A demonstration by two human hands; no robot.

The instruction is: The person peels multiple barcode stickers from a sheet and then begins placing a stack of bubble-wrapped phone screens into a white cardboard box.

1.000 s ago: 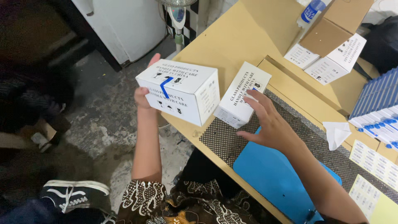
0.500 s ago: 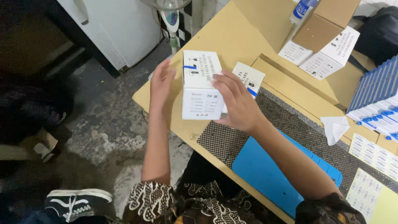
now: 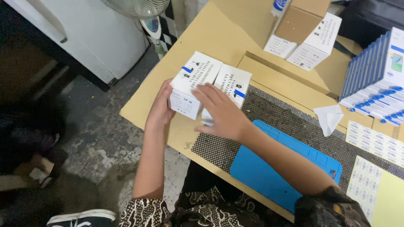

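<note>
The person has 2 bare forearms, with no watch, ring or bracelet to see on them. The left hand (image 3: 161,110) and the right hand (image 3: 223,114) wear no gloves. The short sleeves (image 3: 145,212) are of a dark cloth with a pale pattern of small dots and curved lines, like batik. The same cloth covers the chest at the lower edge of the view. At the right shoulder the sleeve looks darker and blurred, so the pattern there is perhaps the same, but this is not sure.
</note>
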